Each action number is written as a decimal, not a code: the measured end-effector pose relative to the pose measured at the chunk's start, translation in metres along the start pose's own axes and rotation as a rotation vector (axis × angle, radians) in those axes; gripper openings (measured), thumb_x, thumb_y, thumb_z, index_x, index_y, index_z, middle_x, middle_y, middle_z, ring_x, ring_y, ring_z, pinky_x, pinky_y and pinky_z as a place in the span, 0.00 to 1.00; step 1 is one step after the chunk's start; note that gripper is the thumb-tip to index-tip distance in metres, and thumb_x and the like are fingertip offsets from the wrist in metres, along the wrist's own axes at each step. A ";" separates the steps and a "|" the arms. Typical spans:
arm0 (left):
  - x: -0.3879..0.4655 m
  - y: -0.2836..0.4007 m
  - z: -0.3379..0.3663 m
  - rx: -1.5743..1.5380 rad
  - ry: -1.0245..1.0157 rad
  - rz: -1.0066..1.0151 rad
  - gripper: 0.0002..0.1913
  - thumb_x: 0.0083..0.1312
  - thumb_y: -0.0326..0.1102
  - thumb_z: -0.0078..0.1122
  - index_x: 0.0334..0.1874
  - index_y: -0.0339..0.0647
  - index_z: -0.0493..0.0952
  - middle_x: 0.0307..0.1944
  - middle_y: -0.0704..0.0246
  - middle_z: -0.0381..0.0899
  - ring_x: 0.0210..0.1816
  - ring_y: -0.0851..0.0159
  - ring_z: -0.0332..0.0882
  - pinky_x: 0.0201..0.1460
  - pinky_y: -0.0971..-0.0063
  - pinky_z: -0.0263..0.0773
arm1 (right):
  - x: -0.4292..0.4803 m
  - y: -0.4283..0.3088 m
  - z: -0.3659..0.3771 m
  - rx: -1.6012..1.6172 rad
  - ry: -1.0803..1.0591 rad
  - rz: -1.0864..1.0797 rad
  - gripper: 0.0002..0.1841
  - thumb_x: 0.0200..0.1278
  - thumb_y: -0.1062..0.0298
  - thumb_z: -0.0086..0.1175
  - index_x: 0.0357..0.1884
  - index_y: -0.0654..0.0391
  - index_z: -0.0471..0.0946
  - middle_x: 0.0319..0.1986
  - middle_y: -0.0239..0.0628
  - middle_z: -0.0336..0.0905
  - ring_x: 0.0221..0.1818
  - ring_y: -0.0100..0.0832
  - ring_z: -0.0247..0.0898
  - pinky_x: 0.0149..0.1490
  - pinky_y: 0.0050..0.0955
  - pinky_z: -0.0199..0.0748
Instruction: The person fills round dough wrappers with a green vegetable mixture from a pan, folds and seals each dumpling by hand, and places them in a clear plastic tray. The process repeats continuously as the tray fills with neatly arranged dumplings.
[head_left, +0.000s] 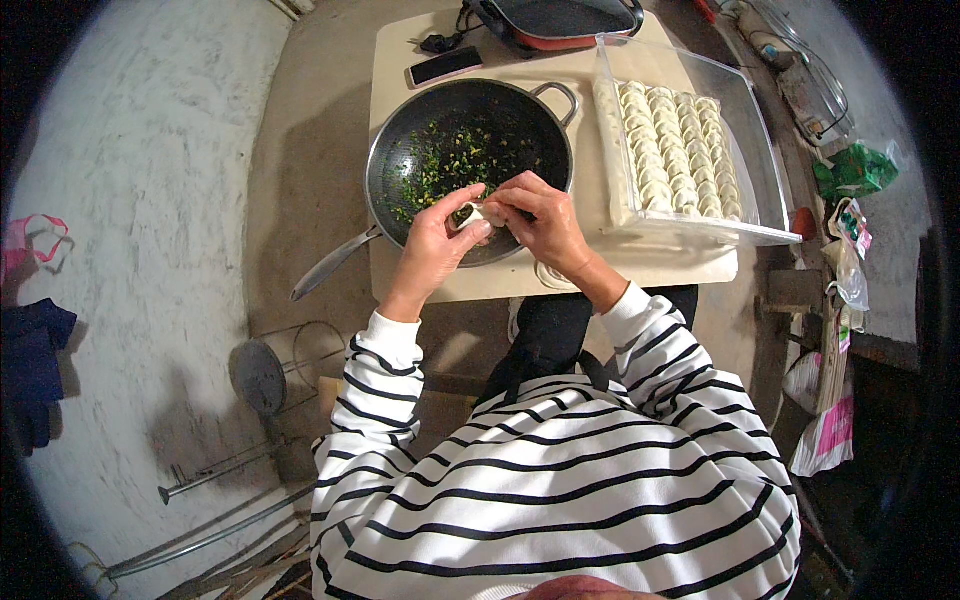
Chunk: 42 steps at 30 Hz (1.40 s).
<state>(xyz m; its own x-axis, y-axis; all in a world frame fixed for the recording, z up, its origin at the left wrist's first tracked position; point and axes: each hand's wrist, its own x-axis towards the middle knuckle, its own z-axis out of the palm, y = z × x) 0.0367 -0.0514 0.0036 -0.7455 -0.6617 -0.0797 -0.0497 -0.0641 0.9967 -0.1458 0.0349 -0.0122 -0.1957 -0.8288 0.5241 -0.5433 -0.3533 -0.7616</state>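
Over the near side of a dark wok (551, 139), my left hand (433, 244) cups a dumpling wrapper (472, 216), folded around a little dark filling. The fingertips of my right hand (544, 217) pinch the same wrapper at its right edge. Chopped green and yellow filling (457, 157) lies spread over the bottom of the wok. Partly hidden beneath my right wrist, round pale wrappers (551, 276) rest at the table's near edge. To the right, several rows of folded dumplings (679, 150) fill a clear plastic box (761, 142).
The wok's long metal handle (334, 264) juts past the left edge of the pale table (675, 259). A phone (446, 67) lies behind the wok, near a black plug (441, 43). At the back stands a red and black electric pan (562, 22). A green plastic bag (855, 169) is far right.
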 end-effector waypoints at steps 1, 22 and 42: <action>0.000 0.000 0.000 -0.001 -0.012 0.006 0.26 0.72 0.24 0.64 0.72 0.30 0.72 0.59 0.64 0.82 0.48 0.73 0.83 0.51 0.77 0.84 | 0.001 0.000 -0.002 0.001 -0.016 0.014 0.11 0.62 0.73 0.69 0.47 0.59 0.87 0.39 0.42 0.84 0.44 0.43 0.81 0.49 0.39 0.80; -0.003 0.000 0.014 -0.250 0.089 -0.111 0.16 0.72 0.30 0.69 0.58 0.35 0.81 0.47 0.72 0.85 0.44 0.76 0.81 0.53 0.79 0.78 | 0.007 0.002 -0.007 -0.069 0.001 -0.197 0.10 0.61 0.78 0.66 0.45 0.61 0.85 0.39 0.41 0.82 0.43 0.43 0.79 0.47 0.37 0.80; -0.007 -0.009 0.032 -0.051 0.119 0.133 0.15 0.74 0.26 0.64 0.61 0.31 0.80 0.49 0.69 0.86 0.50 0.75 0.83 0.56 0.78 0.79 | 0.001 -0.023 -0.021 0.026 -0.039 0.084 0.10 0.61 0.75 0.68 0.45 0.58 0.87 0.39 0.40 0.82 0.44 0.42 0.80 0.48 0.38 0.80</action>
<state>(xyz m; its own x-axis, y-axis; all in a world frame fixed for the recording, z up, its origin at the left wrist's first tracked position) 0.0211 -0.0217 -0.0047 -0.6589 -0.7507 0.0485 0.0799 -0.0057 0.9968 -0.1503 0.0511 0.0138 -0.2073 -0.8720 0.4435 -0.5047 -0.2930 -0.8120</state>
